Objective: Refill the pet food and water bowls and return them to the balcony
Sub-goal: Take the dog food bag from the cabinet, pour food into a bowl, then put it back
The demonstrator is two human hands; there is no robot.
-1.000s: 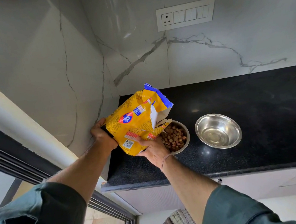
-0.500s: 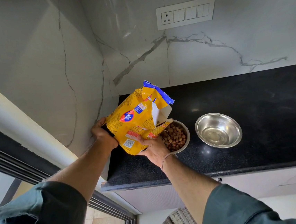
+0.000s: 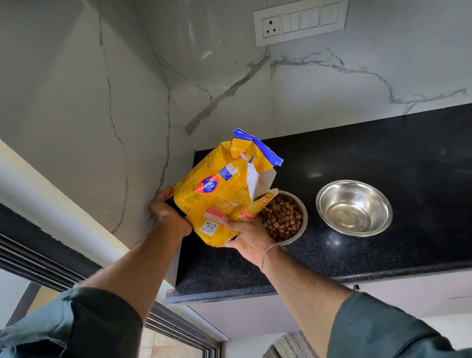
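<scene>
A yellow pet food bag (image 3: pixel 224 185) with a torn blue top is held tilted over the left end of the black counter (image 3: pixel 402 186). My left hand (image 3: pixel 167 214) grips its bottom corner by the wall. My right hand (image 3: pixel 247 238) holds its lower front edge. The bag's open mouth faces a steel bowl (image 3: pixel 286 220) filled with brown kibble, which the bag and my right hand partly cover. To the right of it stands a second steel bowl (image 3: pixel 354 207) that looks empty or holds a little clear water.
Marble walls meet in a corner behind the bag. A white socket and switch panel (image 3: pixel 301 18) is on the back wall. The counter's front edge (image 3: pixel 354 278) runs above white cabinets. A dark sliding door frame (image 3: pixel 20 257) is at the left, a striped mat (image 3: pixel 289 355) on the floor.
The bag has tipped slightly more upright and lifted a little from the kibble bowl. Both hands keep their grip. The bowls have not moved.
</scene>
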